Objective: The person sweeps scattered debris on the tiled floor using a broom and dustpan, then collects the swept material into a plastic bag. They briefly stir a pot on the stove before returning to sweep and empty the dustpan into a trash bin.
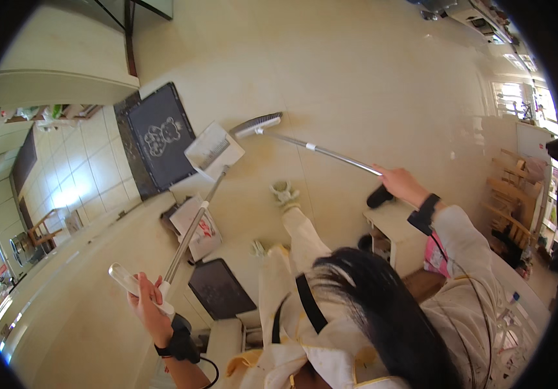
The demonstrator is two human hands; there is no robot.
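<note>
My left hand (147,304) is closed around the white handle of a long-handled dustpan (198,167). Its metal pole slants away to a white pan with a row of comb teeth, which overlaps the edge of a dark doormat (164,133) in this view. My right hand (400,184) grips the metal pole of a broom (259,125). The broom's white head and dark bristles rest on the pale tiled floor (356,73), just right of the pan and close to it. Any swept dirt is too small to make out.
My slippered foot (284,194) stands behind the broom head. A cardboard box (198,231) and a second dark mat (223,289) lie by the left wall. On the right are a pale cabinet (400,233), a black shoe (380,197) and wooden chairs (514,189). An open doorway is at left.
</note>
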